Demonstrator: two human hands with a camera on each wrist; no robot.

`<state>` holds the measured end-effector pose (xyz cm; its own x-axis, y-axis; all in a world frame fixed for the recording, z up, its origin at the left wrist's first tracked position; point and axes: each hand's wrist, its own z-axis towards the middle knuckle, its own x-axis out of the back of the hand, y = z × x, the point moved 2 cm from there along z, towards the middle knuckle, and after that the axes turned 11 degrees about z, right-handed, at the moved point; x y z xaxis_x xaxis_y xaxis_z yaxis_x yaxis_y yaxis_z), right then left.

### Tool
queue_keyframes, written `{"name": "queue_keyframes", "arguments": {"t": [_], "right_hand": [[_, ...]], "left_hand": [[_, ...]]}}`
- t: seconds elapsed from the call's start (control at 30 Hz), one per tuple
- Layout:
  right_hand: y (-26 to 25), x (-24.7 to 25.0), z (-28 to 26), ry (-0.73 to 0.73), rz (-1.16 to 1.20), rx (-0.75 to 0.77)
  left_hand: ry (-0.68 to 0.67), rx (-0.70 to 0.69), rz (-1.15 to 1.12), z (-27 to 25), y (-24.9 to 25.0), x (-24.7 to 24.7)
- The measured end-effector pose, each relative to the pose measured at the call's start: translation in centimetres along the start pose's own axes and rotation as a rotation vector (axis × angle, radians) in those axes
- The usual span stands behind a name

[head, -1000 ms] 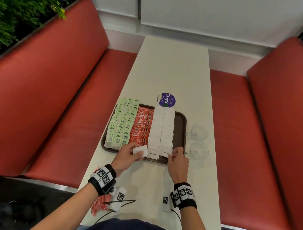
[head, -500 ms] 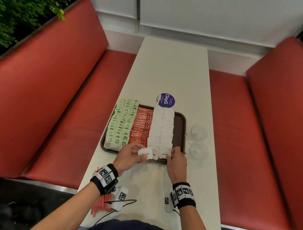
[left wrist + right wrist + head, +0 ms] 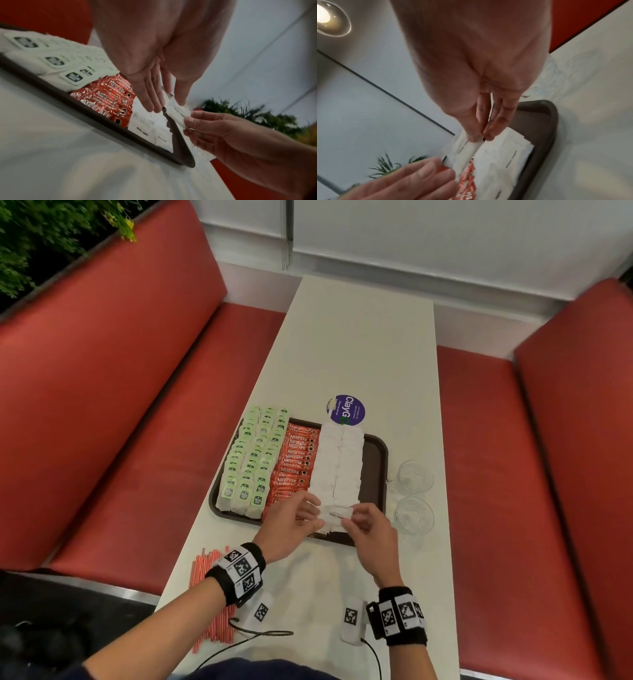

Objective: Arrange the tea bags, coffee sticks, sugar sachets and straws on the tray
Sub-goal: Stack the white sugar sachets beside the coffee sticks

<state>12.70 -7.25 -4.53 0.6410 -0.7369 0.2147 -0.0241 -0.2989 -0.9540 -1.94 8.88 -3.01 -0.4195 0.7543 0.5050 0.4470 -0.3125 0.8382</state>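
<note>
A dark brown tray (image 3: pixel 376 463) holds green tea bags (image 3: pixel 250 463) on the left, red coffee sticks (image 3: pixel 296 463) in the middle and two columns of white sugar sachets (image 3: pixel 339 463). Over the tray's near edge one loose sugar sachet (image 3: pixel 334 512) is held between both hands. My left hand (image 3: pixel 317 510) pinches its left end with thumb and a finger, the other fingers straight (image 3: pixel 149 102). My right hand (image 3: pixel 349 517) pinches the right end (image 3: pixel 476 140). Red-and-white straws (image 3: pixel 212 594) lie on the table near my left wrist, partly hidden by it.
Two clear glass cups (image 3: pixel 412 475) (image 3: pixel 412 515) stand right of the tray. A round purple sticker (image 3: pixel 346 409) lies past its far edge. Red benches (image 3: pixel 102 405) flank the narrow white table (image 3: pixel 359 337). The tray's right strip is bare.
My left hand carried the loose sachet rightward, over the near end of the sugar columns. My right hand rose off the sachet row and took hold of the sachet's other end.
</note>
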Motion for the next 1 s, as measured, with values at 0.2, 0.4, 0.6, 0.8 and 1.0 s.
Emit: {"name": "queue_keyframes", "arguments": {"t": [0.2,0.4,0.6,0.8,1.0], "right_hand": [[2.9,1.2,0.1,0.088,-0.184,0.001],[4.2,-0.7,0.2,0.035,-0.408,0.010],[3.4,-0.9,0.5,0.066,-0.554,0.031],[3.2,-1.4,1.1,0.051,-0.518,0.036],[2.4,-1.9,0.7,0.058,-0.582,0.055]], "left_hand": [[0.064,-0.379,0.496,-0.2,-0.7,-1.7],[-0.064,-0.594,0.826,-0.5,-1.3,-5.9],[-0.107,-0.597,0.991,-0.5,-1.4,-7.3],[-0.112,-0.605,1.043,-0.5,-2.0,-7.8],[-0.107,-0.500,0.861,-0.7,-1.5,-5.1]]}}
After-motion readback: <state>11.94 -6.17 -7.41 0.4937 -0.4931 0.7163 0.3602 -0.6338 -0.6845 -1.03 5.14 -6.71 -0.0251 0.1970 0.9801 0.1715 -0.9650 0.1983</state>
